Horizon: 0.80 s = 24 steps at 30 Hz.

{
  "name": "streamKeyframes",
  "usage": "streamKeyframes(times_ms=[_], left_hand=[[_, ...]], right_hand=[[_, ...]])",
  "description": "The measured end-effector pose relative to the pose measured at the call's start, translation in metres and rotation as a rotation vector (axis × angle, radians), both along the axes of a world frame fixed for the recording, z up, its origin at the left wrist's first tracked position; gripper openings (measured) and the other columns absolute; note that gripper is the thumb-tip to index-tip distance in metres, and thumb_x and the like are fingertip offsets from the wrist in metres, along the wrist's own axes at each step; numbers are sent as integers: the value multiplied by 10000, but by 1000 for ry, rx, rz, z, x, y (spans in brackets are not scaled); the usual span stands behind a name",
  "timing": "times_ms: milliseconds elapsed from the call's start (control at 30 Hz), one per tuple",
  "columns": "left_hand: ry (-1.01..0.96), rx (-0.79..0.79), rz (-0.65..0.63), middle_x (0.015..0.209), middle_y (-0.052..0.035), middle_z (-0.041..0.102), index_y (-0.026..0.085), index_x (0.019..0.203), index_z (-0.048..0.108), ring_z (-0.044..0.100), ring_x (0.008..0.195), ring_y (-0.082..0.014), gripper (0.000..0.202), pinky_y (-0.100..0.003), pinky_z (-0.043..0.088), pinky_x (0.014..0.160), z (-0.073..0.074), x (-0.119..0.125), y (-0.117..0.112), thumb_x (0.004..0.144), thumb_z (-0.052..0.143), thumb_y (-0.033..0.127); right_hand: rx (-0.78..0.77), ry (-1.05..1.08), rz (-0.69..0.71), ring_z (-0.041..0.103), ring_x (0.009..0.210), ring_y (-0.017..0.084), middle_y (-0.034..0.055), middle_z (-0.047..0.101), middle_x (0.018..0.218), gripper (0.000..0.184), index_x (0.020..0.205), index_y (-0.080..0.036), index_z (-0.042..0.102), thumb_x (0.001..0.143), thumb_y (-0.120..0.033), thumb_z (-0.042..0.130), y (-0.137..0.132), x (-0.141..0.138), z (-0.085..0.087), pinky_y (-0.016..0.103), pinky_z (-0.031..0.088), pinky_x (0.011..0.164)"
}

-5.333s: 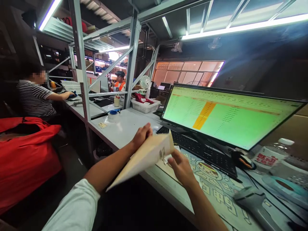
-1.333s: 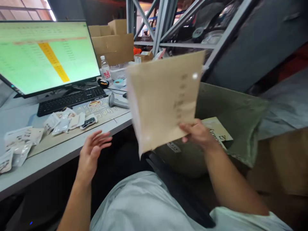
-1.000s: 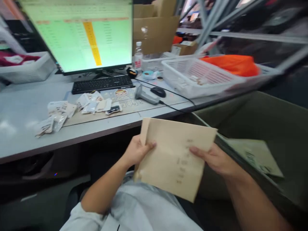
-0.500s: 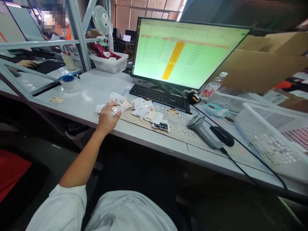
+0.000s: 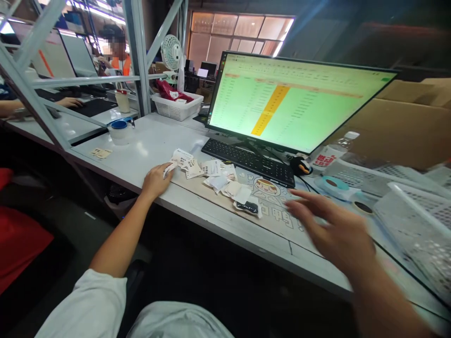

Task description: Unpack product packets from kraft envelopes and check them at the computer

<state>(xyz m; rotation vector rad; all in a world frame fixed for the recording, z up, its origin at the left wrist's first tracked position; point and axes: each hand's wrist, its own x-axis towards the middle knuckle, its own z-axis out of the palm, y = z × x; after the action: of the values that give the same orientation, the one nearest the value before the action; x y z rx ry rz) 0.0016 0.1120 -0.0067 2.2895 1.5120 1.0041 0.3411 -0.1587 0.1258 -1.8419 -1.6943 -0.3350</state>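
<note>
My left hand [image 5: 155, 182] rests at the desk's front edge, its fingers pinching a small white packet [image 5: 169, 169]. Beside it lies a loose spread of white and foil packets [image 5: 197, 168] on a tan desk mat [image 5: 271, 224], and one packet has a black panel [image 5: 248, 207]. My right hand [image 5: 333, 227] is blurred above the mat's right end, fingers apart, with nothing visible in it. The barcode scanner is not visible and may be hidden behind that hand.
A keyboard [image 5: 248, 162] and a spreadsheet monitor [image 5: 292, 101] stand behind the packets. A white plastic basket [image 5: 419, 225], tape roll [image 5: 333, 185] and water bottle [image 5: 333, 152] are at right. A co-worker's hand [image 5: 68, 102] is at the neighbouring desk.
The view has swung from the bin at right back to the desk. The kraft envelope is gone from my hands, my left hand has moved along the edge, and my right hand has entered over the mat.
</note>
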Motion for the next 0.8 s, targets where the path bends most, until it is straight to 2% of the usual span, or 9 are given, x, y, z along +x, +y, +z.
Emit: streamKeyframes(times_ms=[67, 133, 233, 300, 367, 467, 567, 700, 800], left_hand=[[-105, 22, 73, 1257, -93, 752, 241, 1369, 675, 700, 1134, -302, 396, -368, 525, 982, -2, -2, 2, 1033, 516, 375], [-216, 38, 137, 1196, -109, 769, 207, 1365, 667, 719, 1080, -303, 410, -363, 533, 950, -4, -5, 5, 1027, 512, 380], [-395, 77, 195, 1177, -139, 764, 157, 1330, 664, 718, 1069, -305, 439, -362, 535, 938, -6, -10, 7, 1022, 483, 413], [-515, 58, 241, 1138, -139, 761, 155, 1259, 680, 712, 1060, -304, 433, -361, 536, 929, -9, -13, 8, 1009, 479, 446], [-612, 7, 292, 1071, -125, 760, 169, 1179, 693, 707, 1033, -305, 419, -365, 540, 913, -14, -17, 12, 980, 500, 483], [-691, -43, 297, 963, -104, 757, 178, 1072, 699, 713, 945, -298, 433, -367, 560, 846, -20, -21, 24, 941, 511, 545], [-729, -105, 243, 878, -96, 752, 159, 1006, 691, 720, 838, -276, 493, -350, 577, 747, -21, -16, 40, 922, 488, 600], [-710, -194, 191, 921, -113, 763, 127, 1059, 674, 741, 857, -265, 490, -353, 597, 757, -16, 5, 60, 937, 454, 548], [-590, -212, 206, 970, -136, 760, 144, 1057, 681, 734, 943, -317, 376, -456, 585, 892, -8, 16, 71, 899, 577, 470]], right_hand=[[-159, 78, 166, 743, 841, 207, 69, 794, 990, 347, 1241, -255, 708, 1003, -460, 561, 64, -28, -8, 371, 592, 813], [-337, 54, 223, 729, 1052, 223, 107, 762, 1227, 396, 1342, -205, 658, 1032, -364, 469, 132, -63, -20, 397, 564, 967], [-388, -8, 240, 494, 1453, 289, 163, 537, 1574, 506, 1488, -169, 556, 1010, -322, 499, 210, -109, -43, 468, 393, 1203], [-445, -40, 233, 376, 1532, 357, 207, 411, 1657, 636, 1542, -134, 500, 970, -397, 591, 239, -129, -60, 522, 326, 1238], [-497, -57, 227, 339, 1548, 387, 194, 358, 1690, 717, 1584, -172, 453, 965, -505, 593, 254, -140, -77, 567, 288, 1244], [-541, -55, 226, 339, 1550, 385, 188, 335, 1702, 731, 1621, -197, 400, 997, -565, 501, 265, -146, -99, 585, 238, 1257], [-551, -28, 253, 316, 1561, 397, 179, 310, 1715, 747, 1632, -197, 382, 1003, -592, 463, 272, -150, -106, 596, 231, 1260], [-514, 24, 310, 290, 1583, 353, 145, 319, 1717, 705, 1640, -208, 368, 1031, -560, 421, 279, -157, -90, 553, 274, 1265], [-447, 49, 312, 251, 1605, 290, 143, 297, 1727, 643, 1640, -180, 363, 1048, -425, 417, 271, -145, -66, 489, 252, 1292]])
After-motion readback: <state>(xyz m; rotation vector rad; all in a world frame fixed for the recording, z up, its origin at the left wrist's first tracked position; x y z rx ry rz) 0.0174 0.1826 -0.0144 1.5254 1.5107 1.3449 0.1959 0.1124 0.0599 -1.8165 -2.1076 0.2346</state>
